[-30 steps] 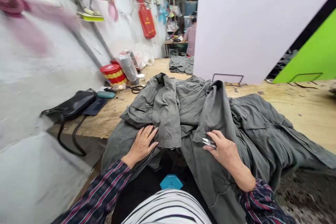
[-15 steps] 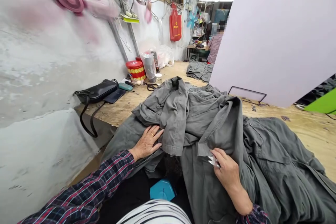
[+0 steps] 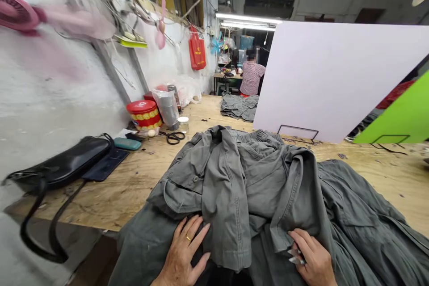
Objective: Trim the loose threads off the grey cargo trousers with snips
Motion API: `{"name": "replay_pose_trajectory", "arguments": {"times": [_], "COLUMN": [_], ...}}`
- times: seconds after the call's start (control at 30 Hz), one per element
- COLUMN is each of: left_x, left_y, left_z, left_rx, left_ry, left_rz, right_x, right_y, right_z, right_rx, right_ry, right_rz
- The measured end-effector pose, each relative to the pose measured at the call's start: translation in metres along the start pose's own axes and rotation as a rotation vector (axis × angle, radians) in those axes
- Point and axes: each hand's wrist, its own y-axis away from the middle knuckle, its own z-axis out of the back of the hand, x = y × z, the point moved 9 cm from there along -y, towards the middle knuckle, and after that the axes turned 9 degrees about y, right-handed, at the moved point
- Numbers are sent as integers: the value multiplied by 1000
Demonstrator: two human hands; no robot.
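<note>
Grey cargo trousers [image 3: 224, 187] lie across the table's near edge, with a buttoned pocket flap on the left and both leg hems toward me. My left hand [image 3: 187, 250], a ring on one finger, rests with fingers spread on the cloth beside the left leg. In my right hand [image 3: 311, 257] is a small pair of metal thread snips [image 3: 296, 258], their pointed tips showing under the fingers. Thumb and fingers of that hand also touch the right leg's hem. More grey garments [image 3: 365, 205] are heaped to the right.
On the left of the wooden table [image 3: 150, 174] lie a black handbag [image 3: 70, 163], a phone [image 3: 105, 165] and black scissors [image 3: 172, 137]. A red tin [image 3: 144, 115] stands behind. A pale board [image 3: 335, 80] rises at the back right. A person [image 3: 252, 76] is farther off.
My view has tilted up and come closer to the table, so more of the room shows. Both hands keep their places on the trousers, the snips still in the right.
</note>
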Motion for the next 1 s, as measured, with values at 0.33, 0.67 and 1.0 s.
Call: {"name": "replay_pose_trajectory", "arguments": {"times": [0.33,0.67,1.0], "left_x": [-3,-110,-104], "left_y": [2,-62,-115], "left_z": [42,49,11], "left_rx": [-208,-302,-166], "left_ry": [417,770,1002], "left_rz": [61,-78,-5], "right_x": [30,89,40], "right_y": [-41,-56,-18], "right_z": [37,94,87], "right_rx": [46,-96,21], "right_ry": [1,-102,-201], "right_rz": [-187,-193,-425]}}
